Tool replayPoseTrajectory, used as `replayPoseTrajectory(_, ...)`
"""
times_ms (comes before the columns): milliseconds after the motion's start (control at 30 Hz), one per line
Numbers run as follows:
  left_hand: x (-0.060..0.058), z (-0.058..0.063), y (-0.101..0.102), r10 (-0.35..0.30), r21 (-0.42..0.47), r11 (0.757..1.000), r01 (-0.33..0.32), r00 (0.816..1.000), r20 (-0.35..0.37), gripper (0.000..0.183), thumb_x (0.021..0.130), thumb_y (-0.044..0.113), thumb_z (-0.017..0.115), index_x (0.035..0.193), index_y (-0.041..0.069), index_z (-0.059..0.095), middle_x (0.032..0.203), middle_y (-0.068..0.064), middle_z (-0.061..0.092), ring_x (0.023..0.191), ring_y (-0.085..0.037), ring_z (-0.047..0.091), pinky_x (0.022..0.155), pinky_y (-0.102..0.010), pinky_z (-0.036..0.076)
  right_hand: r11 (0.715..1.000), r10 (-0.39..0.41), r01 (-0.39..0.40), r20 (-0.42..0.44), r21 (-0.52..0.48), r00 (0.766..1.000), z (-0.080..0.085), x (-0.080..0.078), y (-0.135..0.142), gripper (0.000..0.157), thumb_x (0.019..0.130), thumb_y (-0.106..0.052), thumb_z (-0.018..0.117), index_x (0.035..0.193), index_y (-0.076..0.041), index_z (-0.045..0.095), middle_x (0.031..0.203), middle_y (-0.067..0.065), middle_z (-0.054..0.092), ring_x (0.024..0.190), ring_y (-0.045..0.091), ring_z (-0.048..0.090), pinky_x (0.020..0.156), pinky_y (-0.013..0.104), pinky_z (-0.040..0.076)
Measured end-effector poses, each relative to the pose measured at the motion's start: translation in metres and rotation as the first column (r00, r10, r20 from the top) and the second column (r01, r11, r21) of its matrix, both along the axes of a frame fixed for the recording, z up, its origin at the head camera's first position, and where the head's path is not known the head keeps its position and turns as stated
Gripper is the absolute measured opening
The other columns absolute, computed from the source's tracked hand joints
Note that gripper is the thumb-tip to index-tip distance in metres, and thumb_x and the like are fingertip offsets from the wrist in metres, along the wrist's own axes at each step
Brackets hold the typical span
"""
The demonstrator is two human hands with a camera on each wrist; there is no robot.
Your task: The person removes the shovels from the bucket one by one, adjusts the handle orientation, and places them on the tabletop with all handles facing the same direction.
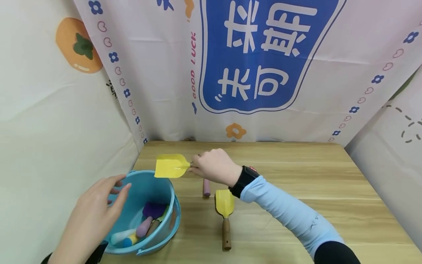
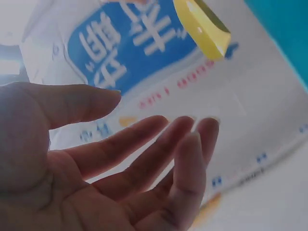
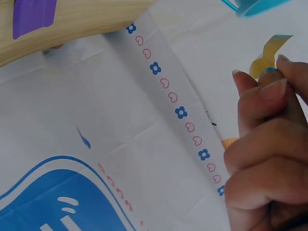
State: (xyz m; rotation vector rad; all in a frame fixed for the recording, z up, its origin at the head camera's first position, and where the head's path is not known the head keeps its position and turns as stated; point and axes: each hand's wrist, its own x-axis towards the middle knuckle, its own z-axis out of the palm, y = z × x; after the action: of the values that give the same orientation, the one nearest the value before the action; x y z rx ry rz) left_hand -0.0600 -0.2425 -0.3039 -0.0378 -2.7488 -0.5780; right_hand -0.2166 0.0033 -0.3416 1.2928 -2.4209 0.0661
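My right hand (image 1: pixel 215 167) grips the handle of a yellow toy shovel (image 1: pixel 172 165), whose blade points left over the far right rim of a blue bucket (image 1: pixel 176 216). In the right wrist view the fingers curl round the handle, and part of the yellow blade shows beyond them. My left hand (image 1: pixel 95 211) is over the bucket's left side, thumb and fingers apart, with nothing between them. Inside the bucket lie several toy tools, among them a purple blade (image 1: pixel 155 210) and a light purple handle (image 1: pixel 144 227).
On the wooden table (image 1: pixel 280 172) lies another yellow shovel (image 1: pixel 225 203) with a brown handle. A purple handle (image 1: pixel 206 188) shows just below my right hand; a purple blade (image 3: pixel 34 18) appears in the right wrist view. Printed white cloth (image 1: pixel 165 121) hangs round the table.
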Motion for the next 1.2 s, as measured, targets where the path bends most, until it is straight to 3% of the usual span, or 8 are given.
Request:
replayPoseTrajectory(100, -0.017, 0.009, 0.009, -0.098, 0.002, 0.995, 0.098, 0.995, 0.001, 0.031, 0.093, 0.022, 0.056, 0.113, -0.002, 0.06, 0.1, -0.016, 0.063, 0.084, -0.028, 0.061, 0.064, -0.044, 0.053, 0.999, -0.023, 0.023, -0.008, -0.025, 1.0, 0.0, -0.001, 0.009, 0.031, 0.089, -0.043, 0.058, 0.071, -0.017, 0.055, 0.053, -0.01, 0.038, 0.042, 0.003, 0.036, 0.034, 0.019, 0.026)
replayPoseTrajectory(233, -0.046, 0.017, 0.023, -0.166, 0.027, 0.986, 0.165, 0.983, 0.073, 0.035, 0.096, 0.025, 0.052, 0.115, -0.004, 0.056, 0.098, -0.016, 0.063, 0.086, -0.029, 0.061, 0.069, -0.044, 0.053, 0.997, -0.054, 0.054, 0.004, -0.056, 0.999, -0.001, 0.0, 0.018, 0.03, 0.09, -0.042, 0.057, 0.073, -0.018, 0.056, 0.052, -0.01, 0.038, 0.042, 0.003, 0.035, 0.033, 0.019, 0.024)
replayPoseTrajectory(600, -0.134, 0.012, 0.06, -0.305, 0.073, 0.952, 0.297, 0.939, 0.157, 0.033, 0.097, 0.021, 0.049, 0.112, -0.008, 0.055, 0.093, -0.018, 0.064, 0.075, -0.024, 0.06, 0.064, -0.036, 0.052, 0.967, -0.153, 0.151, 0.007, -0.203, 0.988, -0.008, 0.003, 0.05, 0.028, 0.087, -0.038, 0.064, 0.072, -0.015, 0.054, 0.055, -0.008, 0.043, 0.043, 0.007, 0.04, 0.034, 0.023, 0.031)
replayPoseTrajectory(667, -0.146, 0.008, 0.064, -0.326, 0.135, 0.944, 0.301, 0.917, 0.23, 0.034, 0.098, 0.021, 0.047, 0.113, -0.008, 0.054, 0.095, -0.019, 0.063, 0.073, -0.022, 0.061, 0.062, -0.033, 0.053, 0.961, -0.166, 0.165, 0.014, -0.224, 0.986, -0.012, 0.002, 0.055, 0.028, 0.087, -0.037, 0.064, 0.073, -0.015, 0.055, 0.055, -0.008, 0.044, 0.043, 0.007, 0.04, 0.035, 0.023, 0.032)
replayPoseTrajectory(733, -0.158, 0.004, 0.067, -0.357, 0.246, 0.926, 0.288, 0.881, 0.312, 0.035, 0.098, 0.022, 0.046, 0.116, -0.008, 0.051, 0.096, -0.02, 0.062, 0.071, -0.022, 0.062, 0.061, -0.03, 0.054, 0.953, -0.172, 0.176, 0.038, -0.246, 0.984, -0.015, 0.002, 0.06, 0.027, 0.088, -0.037, 0.063, 0.075, -0.013, 0.058, 0.056, -0.009, 0.046, 0.043, 0.006, 0.041, 0.035, 0.022, 0.032)
replayPoseTrajectory(900, -0.182, -0.01, 0.078, -0.441, 0.499, 0.842, 0.207, 0.795, 0.415, 0.036, 0.099, 0.021, 0.046, 0.117, -0.01, 0.05, 0.097, -0.023, 0.06, 0.075, -0.029, 0.064, 0.064, -0.031, 0.056, 0.927, -0.194, 0.209, 0.08, -0.312, 0.978, -0.025, 0.002, 0.07, 0.024, 0.089, -0.033, 0.062, 0.081, -0.01, 0.062, 0.057, -0.008, 0.047, 0.042, 0.004, 0.039, 0.035, 0.019, 0.03)
replayPoseTrajectory(1033, -0.198, -0.02, 0.087, -0.498, 0.58, 0.792, 0.191, 0.751, 0.433, 0.029, 0.099, 0.016, 0.045, 0.11, -0.009, 0.055, 0.088, -0.02, 0.061, 0.072, -0.027, 0.063, 0.063, -0.029, 0.056, 0.9, -0.215, 0.241, 0.112, -0.363, 0.97, -0.034, 0.002, 0.077, 0.021, 0.089, -0.03, 0.063, 0.082, -0.01, 0.061, 0.058, -0.007, 0.044, 0.044, 0.004, 0.038, 0.036, 0.019, 0.03)
replayPoseTrajectory(1200, -0.216, -0.025, 0.098, -0.522, 0.609, 0.775, 0.173, 0.719, 0.46, 0.025, 0.099, 0.013, 0.045, 0.105, -0.008, 0.056, 0.081, -0.015, 0.061, 0.061, -0.016, 0.058, 0.059, -0.024, 0.054, 0.878, -0.224, 0.268, 0.156, -0.397, 0.962, -0.046, -0.001, 0.084, 0.02, 0.089, -0.027, 0.063, 0.081, -0.01, 0.058, 0.059, -0.007, 0.04, 0.045, 0.005, 0.036, 0.037, 0.018, 0.029)
